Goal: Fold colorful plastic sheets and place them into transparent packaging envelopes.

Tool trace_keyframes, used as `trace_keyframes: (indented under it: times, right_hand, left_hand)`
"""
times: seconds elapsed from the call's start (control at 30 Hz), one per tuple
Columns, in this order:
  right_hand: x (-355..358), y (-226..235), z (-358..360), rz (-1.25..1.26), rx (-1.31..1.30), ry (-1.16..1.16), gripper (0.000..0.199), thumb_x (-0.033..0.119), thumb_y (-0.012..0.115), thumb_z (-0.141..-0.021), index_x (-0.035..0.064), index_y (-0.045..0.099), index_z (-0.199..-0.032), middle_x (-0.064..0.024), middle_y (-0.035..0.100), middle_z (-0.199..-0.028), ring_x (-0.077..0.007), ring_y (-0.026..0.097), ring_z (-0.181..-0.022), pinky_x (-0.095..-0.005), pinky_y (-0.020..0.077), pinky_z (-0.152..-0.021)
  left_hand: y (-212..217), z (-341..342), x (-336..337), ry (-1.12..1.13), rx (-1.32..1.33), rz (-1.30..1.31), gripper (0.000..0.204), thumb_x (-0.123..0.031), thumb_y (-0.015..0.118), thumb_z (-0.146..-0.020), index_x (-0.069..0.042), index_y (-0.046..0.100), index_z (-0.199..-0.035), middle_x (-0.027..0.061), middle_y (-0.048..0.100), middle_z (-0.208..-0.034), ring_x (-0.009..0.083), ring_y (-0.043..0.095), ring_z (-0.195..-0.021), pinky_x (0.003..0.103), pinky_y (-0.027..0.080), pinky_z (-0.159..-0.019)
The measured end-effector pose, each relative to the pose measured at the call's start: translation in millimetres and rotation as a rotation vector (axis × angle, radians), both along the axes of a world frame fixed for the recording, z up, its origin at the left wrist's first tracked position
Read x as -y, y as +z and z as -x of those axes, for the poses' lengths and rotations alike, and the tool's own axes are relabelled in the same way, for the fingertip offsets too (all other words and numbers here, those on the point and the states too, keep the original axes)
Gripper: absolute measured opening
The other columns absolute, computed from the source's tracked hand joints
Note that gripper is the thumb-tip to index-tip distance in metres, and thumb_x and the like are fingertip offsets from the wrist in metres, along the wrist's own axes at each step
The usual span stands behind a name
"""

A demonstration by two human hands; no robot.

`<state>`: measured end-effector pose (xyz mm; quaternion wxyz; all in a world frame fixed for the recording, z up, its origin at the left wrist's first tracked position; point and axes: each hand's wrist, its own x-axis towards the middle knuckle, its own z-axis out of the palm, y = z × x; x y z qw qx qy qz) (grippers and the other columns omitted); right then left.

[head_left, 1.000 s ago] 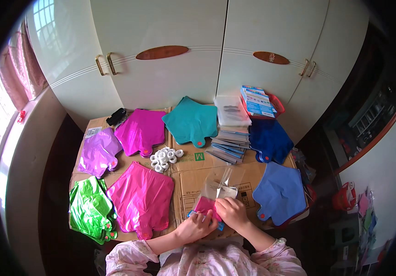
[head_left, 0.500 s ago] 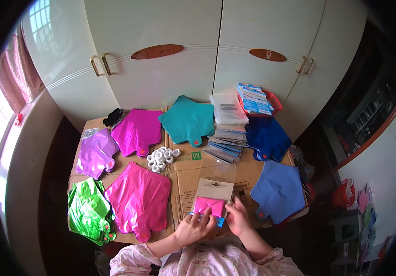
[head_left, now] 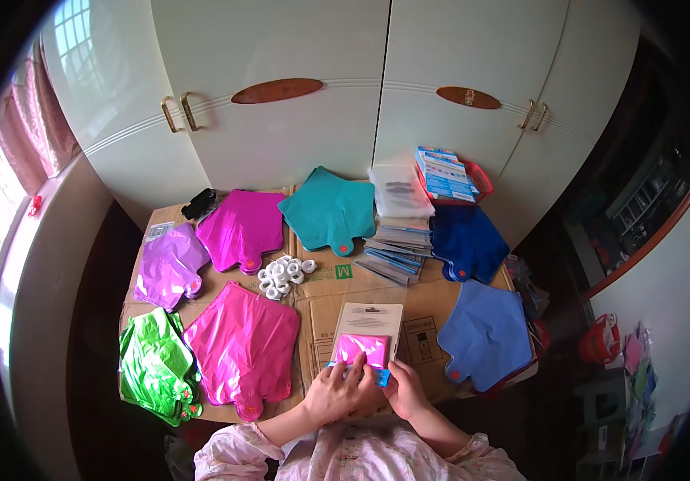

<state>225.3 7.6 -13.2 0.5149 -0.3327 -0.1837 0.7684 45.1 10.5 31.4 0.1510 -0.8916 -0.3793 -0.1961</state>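
In front of me a pale backing card with a hang hole and small print is tilted up. A folded shiny pink foil balloon lies flat against its lower part, and a blue strip shows beneath it. My left hand holds the card's lower edge, its fingertips pressing on the pink foil; its thumb is hidden. My right hand pinches the lower right corner by the blue strip. Clear plastic shows behind the card's upper right edge.
Around the cardboard-covered table lie flat foil balloons: pink, green, lilac, magenta, teal, navy, light blue. White ribbon rolls, stacked cards, clear sleeves and a red basket are farther off.
The card has shifted slightly up and left and lies further over the clear plastic. My right hand has slid down from the card's right side to its lower corner.
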Motion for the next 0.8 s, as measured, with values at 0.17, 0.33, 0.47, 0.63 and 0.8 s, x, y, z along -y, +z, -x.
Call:
trace_keyframes:
  times: [0.17,0.33,0.47,0.63,0.8]
  right_hand:
    - [1.0,22.1,7.1,-0.065,0.071,0.034,0.028,0.01,0.054,-0.092,0.0013,0.055,-0.119,-0.0049,0.06,-0.113,-0.0119,0.055,-0.107,-0.0292,0.0441,-0.092]
    - [-5.1,16.0,-0.8,-0.071,0.112,0.065,0.028,0.005,0.052,-0.092,-0.0001,0.054,-0.12,-0.0083,0.061,-0.112,-0.0163,0.059,-0.103,-0.0334,0.047,-0.092]
    - [-10.3,12.8,-4.9,-0.106,0.114,0.066,0.027,0.004,0.051,-0.092,-0.0011,0.054,-0.118,-0.0109,0.062,-0.112,-0.0196,0.061,-0.101,-0.0362,0.0494,-0.09]
    - [-13.6,10.6,-7.0,-0.157,0.072,0.072,0.023,0.004,0.053,-0.091,-0.0025,0.055,-0.113,-0.0118,0.063,-0.109,-0.0185,0.062,-0.1,-0.0336,0.0478,-0.092]
    - [-15.6,3.5,-7.1,-0.192,0.084,0.117,0.02,0.007,0.054,-0.092,0.0002,0.057,-0.111,-0.0081,0.064,-0.103,-0.0148,0.062,-0.09,-0.0275,0.0498,-0.078]
  left_hand:
    - [3.8,1.2,-3.1,0.011,0.018,-0.024,0.04,-0.024,0.057,-0.076,-0.01,0.056,-0.113,0.0104,0.056,-0.117,0.0215,0.055,-0.088,0.03,0.05,-0.071]
    - [-7.4,6.0,-4.7,0.003,0.062,-0.036,0.038,-0.023,0.059,-0.074,-0.013,0.063,-0.111,0.0037,0.058,-0.111,0.0173,0.059,-0.092,0.029,0.05,-0.071]
    - [-17.0,20.4,-9.3,-0.05,0.102,-0.003,0.047,-0.021,0.063,-0.073,-0.011,0.059,-0.119,0.0081,0.055,-0.117,0.0213,0.056,-0.103,0.031,0.05,-0.079]
    - [4.6,21.8,-3.8,0.191,0.845,0.382,0.049,-0.016,0.068,-0.081,-0.005,0.053,-0.127,0.0111,0.055,-0.122,0.0197,0.057,-0.106,0.029,0.05,-0.081]
    - [-24.0,33.3,-6.2,0.055,1.85,1.371,0.027,-0.015,0.064,-0.089,0.0,0.061,-0.111,0.0059,0.064,-0.104,0.0112,0.062,-0.088,0.023,0.053,-0.07]
